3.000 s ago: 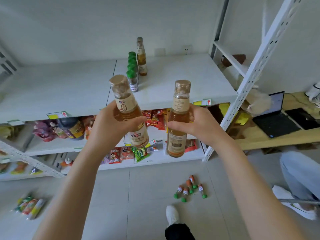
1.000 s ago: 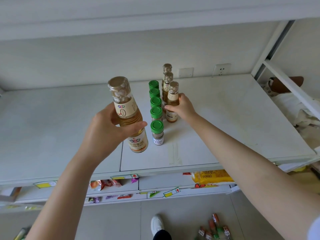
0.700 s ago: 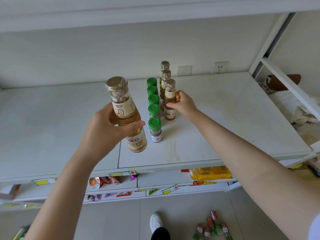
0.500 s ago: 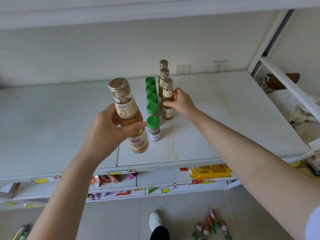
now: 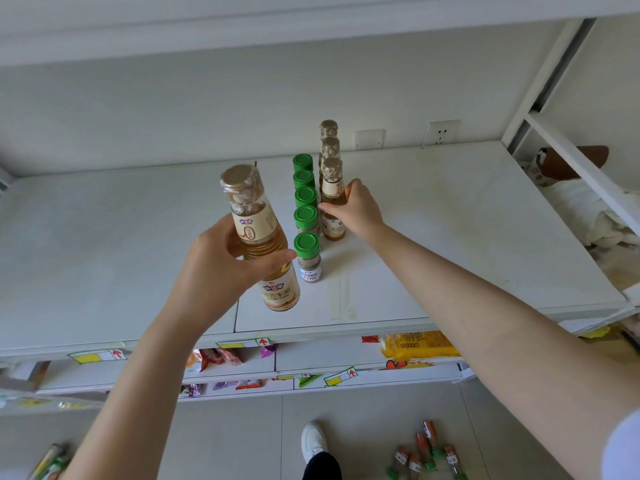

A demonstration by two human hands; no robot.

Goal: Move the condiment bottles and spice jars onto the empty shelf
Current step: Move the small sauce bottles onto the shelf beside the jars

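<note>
My left hand [image 5: 221, 268] grips an amber vinegar bottle [image 5: 259, 237] by its shoulder and holds it in the air above the front of the white shelf [image 5: 467, 230]. Further back, my right hand [image 5: 356, 211] is wrapped round a second amber bottle [image 5: 333, 199], which stands upright on the shelf as the nearest of a row of three. Two more amber bottles [image 5: 329, 140] stand behind it. Just left of them runs a line of several green-capped spice jars [image 5: 306, 249].
Snack packets fill the lower shelves [image 5: 415, 344]. Several small green-capped bottles [image 5: 422, 452] lie on the tiled floor beside my white shoe [image 5: 313, 441]. More packets lie at the floor's left edge [image 5: 48, 462]. A white shelf upright [image 5: 540, 81] rises at the right.
My right hand set its bottle down at the front of the amber row and shifted it slightly back. My left hand has held its bottle almost still above the shelf front.
</note>
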